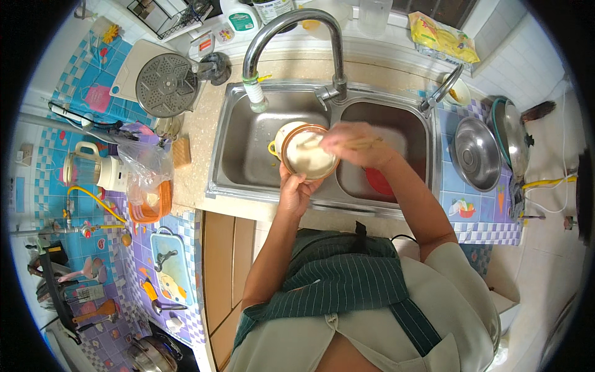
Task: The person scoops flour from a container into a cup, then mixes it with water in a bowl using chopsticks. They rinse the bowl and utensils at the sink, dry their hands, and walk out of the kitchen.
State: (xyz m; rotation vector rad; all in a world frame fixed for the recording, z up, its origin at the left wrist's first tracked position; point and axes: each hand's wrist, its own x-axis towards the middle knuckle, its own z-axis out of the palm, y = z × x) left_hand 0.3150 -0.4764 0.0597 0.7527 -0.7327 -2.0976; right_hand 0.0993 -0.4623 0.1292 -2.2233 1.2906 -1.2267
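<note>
My left hand (297, 189) grips a brown-rimmed bowl (284, 156) from below and tilts it over the left side of the sink. A pale, creamy mixture (309, 156) covers the inside of the bowl. Above its right side, my right hand (346, 145) is blurred and closed around what look like wooden chopsticks (369, 143); their tips are too blurred to make out. Partly hidden behind the bowl, a cream-coloured vessel with a yellow handle (273, 149) sits in the left basin (246, 162).
A chrome faucet (339, 51) arches over the double sink. In the right basin (360, 111) lies a red item (379, 181), partly covered by my forearm. Steel bowl (476, 153) stands right; orange basket (162, 204), sponge (181, 152) and perforated steamer plate (167, 84) stand left.
</note>
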